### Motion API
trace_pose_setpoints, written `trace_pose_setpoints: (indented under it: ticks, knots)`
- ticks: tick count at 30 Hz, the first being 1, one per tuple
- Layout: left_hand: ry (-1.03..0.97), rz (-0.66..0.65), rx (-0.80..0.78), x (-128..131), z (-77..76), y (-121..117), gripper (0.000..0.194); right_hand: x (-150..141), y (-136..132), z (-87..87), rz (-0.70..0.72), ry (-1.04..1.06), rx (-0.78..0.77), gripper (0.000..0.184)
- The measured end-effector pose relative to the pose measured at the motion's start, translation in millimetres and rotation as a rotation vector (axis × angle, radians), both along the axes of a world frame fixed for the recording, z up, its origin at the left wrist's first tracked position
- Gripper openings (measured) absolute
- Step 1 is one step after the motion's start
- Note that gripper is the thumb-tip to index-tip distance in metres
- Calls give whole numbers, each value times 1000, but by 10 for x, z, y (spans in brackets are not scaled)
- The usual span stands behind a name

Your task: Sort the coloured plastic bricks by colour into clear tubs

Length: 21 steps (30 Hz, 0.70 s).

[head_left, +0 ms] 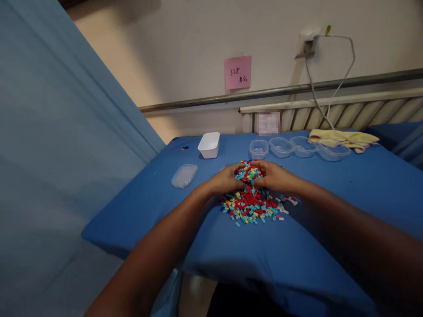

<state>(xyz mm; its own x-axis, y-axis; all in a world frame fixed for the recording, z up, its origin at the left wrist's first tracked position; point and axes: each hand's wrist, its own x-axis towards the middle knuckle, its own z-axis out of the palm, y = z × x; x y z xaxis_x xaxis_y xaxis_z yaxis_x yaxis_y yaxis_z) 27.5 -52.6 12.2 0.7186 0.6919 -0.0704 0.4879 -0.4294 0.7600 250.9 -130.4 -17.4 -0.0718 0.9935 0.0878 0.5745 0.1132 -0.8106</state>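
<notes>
A heap of small coloured plastic bricks [253, 204], red, teal, yellow and white, lies in the middle of the blue-covered table [231, 251]. My left hand [228, 179] rests on the heap's left side with fingers curled into the pieces. My right hand [272, 176] rests on the right side, fingers curled the same way, and the fingertips of both almost meet over the top of the pile. Both hands cup bricks between them.
A white tub [209, 145] stands at the back left, a clear lid [184, 175] lies in front of it. Several clear tubs [297, 147] line the back edge beside a yellow cloth [343, 138]. A blue curtain [59, 154] hangs at left.
</notes>
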Motion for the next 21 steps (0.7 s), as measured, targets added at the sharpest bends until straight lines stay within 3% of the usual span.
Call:
trace_pose_setpoints:
  ticks: [3,6,9,13,16,19,21]
  knots:
    - [-31,-56,-41,-73,46,-39,82,-96,109,143,-1,2,28,75]
    - [-32,-83,30,-145,96,-95,74,-173,195,268,51,-8,47,76]
    - [-29,-93,68,-192,127,-178,83,-155,214,338,125,-1,38,70]
    - [-104,-97,-78,-200,175,-309,95,63,198,345,117,-84,41,55]
    - [-63,-130,-185,-239,257,-377,85,279,219,309,33,-223,70,44]
    - [82,-111,26,-396,364,-429,77,401,270,218,-19,-300,61,45]
    - [236,-94,198,-557,410,-494,82,394,312,126,-34,-337,33,52]
